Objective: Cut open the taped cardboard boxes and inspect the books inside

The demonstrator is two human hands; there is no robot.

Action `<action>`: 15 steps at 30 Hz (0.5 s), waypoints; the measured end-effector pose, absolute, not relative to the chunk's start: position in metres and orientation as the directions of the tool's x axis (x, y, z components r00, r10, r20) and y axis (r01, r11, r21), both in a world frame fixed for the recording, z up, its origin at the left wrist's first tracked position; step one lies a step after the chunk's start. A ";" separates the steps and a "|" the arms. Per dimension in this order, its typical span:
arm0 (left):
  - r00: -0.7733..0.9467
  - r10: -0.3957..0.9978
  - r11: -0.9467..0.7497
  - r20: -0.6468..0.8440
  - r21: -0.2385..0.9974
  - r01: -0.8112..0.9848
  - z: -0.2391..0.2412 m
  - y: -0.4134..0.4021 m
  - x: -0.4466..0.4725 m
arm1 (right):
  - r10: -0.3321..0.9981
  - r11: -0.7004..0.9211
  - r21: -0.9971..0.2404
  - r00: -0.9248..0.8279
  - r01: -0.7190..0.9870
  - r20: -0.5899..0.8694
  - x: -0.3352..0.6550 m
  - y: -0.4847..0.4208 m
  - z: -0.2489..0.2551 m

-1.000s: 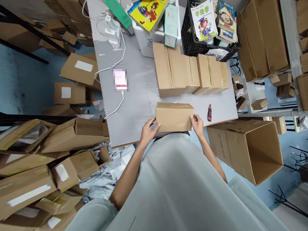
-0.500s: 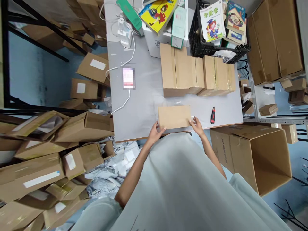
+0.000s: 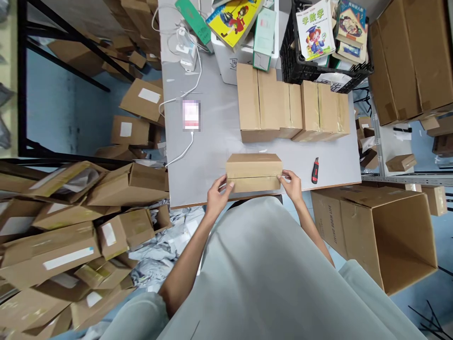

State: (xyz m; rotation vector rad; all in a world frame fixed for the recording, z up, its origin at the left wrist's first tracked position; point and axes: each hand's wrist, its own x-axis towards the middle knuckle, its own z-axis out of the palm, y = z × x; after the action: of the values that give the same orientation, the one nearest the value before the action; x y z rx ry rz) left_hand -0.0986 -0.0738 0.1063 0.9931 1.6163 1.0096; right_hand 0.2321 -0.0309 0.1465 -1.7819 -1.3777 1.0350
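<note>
A small brown cardboard box rests at the near edge of the grey table, its taped seam facing me. My left hand grips its left end, fingers curled round the corner. My right hand grips its right end in the same way. A red and black utility knife lies on the table just right of my right hand.
Behind the held box stands a row of sealed cartons. A phone on a white cable lies to the left. A black crate of books is at the back. An open large carton stands right; piled boxes fill the floor left.
The box has been turned over between my hands on the table's near edge: one second ago a plain side faced me, now the seamed side does. Both hands stay on its ends.
</note>
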 end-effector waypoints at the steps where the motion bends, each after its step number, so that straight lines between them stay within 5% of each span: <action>1: -0.245 0.924 0.335 -0.294 0.931 0.145 0.107 -0.072 -0.100 | 0.969 -0.246 -0.862 0.144 0.443 -0.202 0.229 -0.029 0.146; 15: -0.281 0.895 0.397 -0.347 0.906 0.145 0.088 -0.034 -0.110 | 0.946 -0.321 -0.801 0.214 0.505 -0.244 0.209 -0.007 0.110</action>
State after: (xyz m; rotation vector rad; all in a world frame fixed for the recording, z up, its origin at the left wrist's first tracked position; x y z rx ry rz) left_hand -0.1095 -0.0338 0.0877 0.9211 1.6992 0.9830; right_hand 0.2085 -0.0075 0.1102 -1.9201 -1.3391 0.9963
